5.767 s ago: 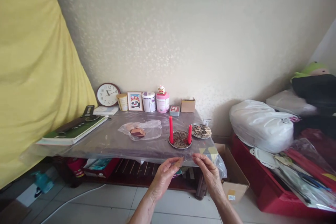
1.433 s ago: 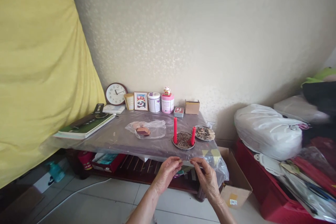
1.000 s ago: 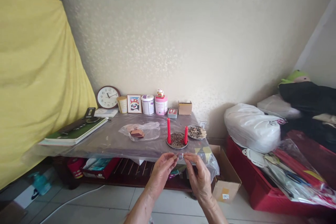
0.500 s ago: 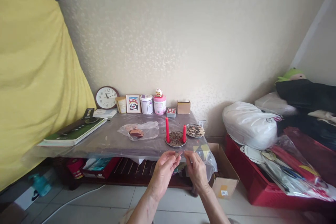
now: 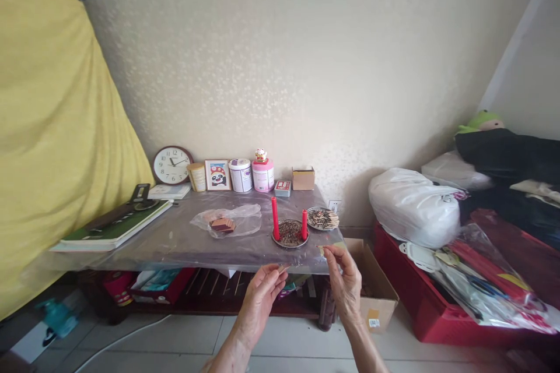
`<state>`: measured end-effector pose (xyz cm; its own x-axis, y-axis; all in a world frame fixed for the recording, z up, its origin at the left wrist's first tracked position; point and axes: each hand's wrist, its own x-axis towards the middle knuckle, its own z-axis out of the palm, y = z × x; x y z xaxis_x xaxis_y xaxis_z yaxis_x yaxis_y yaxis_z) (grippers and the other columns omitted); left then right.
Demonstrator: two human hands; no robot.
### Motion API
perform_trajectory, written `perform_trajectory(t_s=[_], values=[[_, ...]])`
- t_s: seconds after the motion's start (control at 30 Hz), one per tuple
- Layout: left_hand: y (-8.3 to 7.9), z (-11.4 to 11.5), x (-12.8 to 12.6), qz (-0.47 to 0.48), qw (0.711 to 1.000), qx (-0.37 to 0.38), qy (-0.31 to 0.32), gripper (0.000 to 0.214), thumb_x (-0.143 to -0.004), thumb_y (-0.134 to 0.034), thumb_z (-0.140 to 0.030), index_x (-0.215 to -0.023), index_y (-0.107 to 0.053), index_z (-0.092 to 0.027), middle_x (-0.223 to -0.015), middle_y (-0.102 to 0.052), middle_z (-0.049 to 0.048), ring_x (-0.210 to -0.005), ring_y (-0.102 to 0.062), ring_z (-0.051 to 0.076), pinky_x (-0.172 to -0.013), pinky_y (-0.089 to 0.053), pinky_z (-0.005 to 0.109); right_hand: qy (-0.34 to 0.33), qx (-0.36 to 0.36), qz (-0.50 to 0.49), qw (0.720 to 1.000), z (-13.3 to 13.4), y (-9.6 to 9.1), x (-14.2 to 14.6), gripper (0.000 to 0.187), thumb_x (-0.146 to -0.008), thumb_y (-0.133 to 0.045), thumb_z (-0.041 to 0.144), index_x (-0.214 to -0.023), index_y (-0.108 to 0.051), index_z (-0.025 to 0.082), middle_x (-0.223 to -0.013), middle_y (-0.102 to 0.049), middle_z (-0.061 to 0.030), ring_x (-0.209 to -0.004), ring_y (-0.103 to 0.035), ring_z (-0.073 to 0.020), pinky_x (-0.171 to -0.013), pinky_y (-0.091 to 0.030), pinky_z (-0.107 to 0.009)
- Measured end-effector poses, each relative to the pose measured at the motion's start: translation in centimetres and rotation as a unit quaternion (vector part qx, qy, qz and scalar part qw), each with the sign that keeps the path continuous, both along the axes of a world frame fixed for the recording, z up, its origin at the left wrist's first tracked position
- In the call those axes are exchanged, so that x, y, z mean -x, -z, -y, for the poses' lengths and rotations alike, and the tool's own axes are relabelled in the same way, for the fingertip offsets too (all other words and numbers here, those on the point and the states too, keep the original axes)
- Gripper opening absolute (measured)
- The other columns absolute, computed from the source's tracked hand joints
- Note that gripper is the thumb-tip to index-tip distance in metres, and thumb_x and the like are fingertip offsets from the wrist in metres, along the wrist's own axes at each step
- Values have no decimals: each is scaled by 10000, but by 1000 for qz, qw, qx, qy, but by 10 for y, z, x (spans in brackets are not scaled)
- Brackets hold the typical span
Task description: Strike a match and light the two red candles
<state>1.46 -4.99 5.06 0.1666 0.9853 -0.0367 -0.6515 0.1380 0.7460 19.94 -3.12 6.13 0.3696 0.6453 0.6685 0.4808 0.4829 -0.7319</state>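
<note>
My left hand (image 5: 263, 291) is closed, with a small thin brown piece (image 5: 284, 270) between thumb and fingers, just off the table's front edge. To its right, the fingertips of my right hand (image 5: 342, 271) pinch what looks like a matchstick (image 5: 322, 250), too small to see clearly. Beyond the hands, a tall red candle (image 5: 275, 218) and a shorter red candle (image 5: 304, 225) stand upright, unlit, on a round metal plate (image 5: 290, 246) of dark and pale bits. Behind it, another plate (image 5: 311, 224) bears burnt and pale matchsticks (image 5: 326, 219). Brown flat pieces (image 5: 223, 225) lie on a clear plastic bag (image 5: 249, 218).
Along the wall stand a clock (image 5: 172, 165), a panda picture (image 5: 217, 175), tins (image 5: 240, 176) and a small cardboard box (image 5: 303, 179). A green book (image 5: 114, 224) lies at left. A carton (image 5: 378, 303) and a loaded red bin (image 5: 441, 320) flank the table (image 5: 170, 245) at right.
My hands, close together before, have moved apart: the left went down and left, the right shifted right. The whole view has shifted slightly. The candles and plates stay in place.
</note>
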Motion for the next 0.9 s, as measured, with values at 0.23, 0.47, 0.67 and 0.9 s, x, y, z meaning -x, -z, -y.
perform_trajectory(t_s=[0.23,0.47,0.67,0.9], values=[[-10,2,-13,15,999,-28,5,177,-733,-665,-297,-863,-631,-180,-944,-679,55,-961,-586,184,-917,-378,327,-67,-47,60,995,20,-5,26,96,-845,-530,241,-890,-613,221,-863,-688,-28,-816,-650,-178,-753,-518,-292],[-14,6,-17,16,999,-48,2,159,-745,-653,-289,-860,-637,-180,-925,-680,51,-947,-586,186,-919,-369,330,-76,-75,128,986,32,-14,29,131,-855,-489,180,-889,-603,234,-871,-681,-42,-835,-649,-176,-752,-528,-301],[-24,8,-18,19,998,-55,-10,167,-746,-654,-280,-875,-632,-177,-941,-685,58,-927,-593,179,-949,-354,350,-100,-84,191,973,31,-9,25,155,-844,-506,168,-937,-605,242,-943,-685,-70,-858,-648,-198,-768,-518,-341],[-26,12,-13,-13,998,-56,-16,179,-741,-661,-286,-874,-627,-171,-1035,-675,81,-941,-592,173,-942,-363,338,26,-21,101,994,-5,14,2,147,-870,-486,299,-867,-599,205,-824,-670,-39,-773,-627,-187,-705,-496,-306]])
